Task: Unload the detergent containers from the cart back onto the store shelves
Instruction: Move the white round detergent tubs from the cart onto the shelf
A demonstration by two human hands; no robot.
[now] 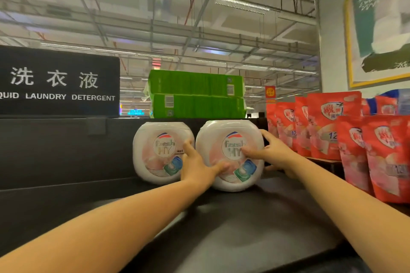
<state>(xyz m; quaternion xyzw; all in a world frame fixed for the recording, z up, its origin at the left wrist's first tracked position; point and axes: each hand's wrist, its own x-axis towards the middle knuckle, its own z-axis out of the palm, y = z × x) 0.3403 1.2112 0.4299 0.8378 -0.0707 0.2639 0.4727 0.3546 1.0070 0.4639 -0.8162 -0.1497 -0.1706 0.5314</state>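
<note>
Two white detergent tubs stand upright, close side by side, at the back of the dark shelf. I have my left hand low between them, open and spread: the forefinger is on the left tub near its right edge, and the thumb is flat on the front of the right tub. My right hand grips the right tub, thumb on the label, fingers curled round its right side. Red pouches stand just right of that hand. Green packs are stacked two high on the ledge above the tubs. A black sign is at the left.
</note>
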